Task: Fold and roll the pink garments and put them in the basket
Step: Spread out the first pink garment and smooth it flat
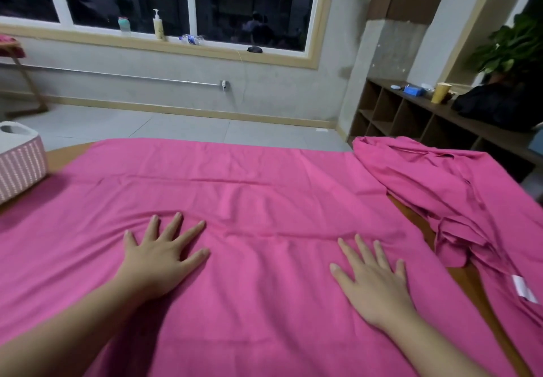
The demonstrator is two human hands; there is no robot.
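Matt pink cloth garment point(264, 200), glossy wooden table point(411, 215), woven basket point(20, 168)

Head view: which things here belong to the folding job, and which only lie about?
For the job: flat pink garment under left hand and right hand; crumpled pink garment; basket.
Lying about: pump bottle, yellow cup, black bag.

Single head view: looks forward and down across bench point(66, 153) from its near edge, close above it; far wall with window point(188, 9) faces the camera.
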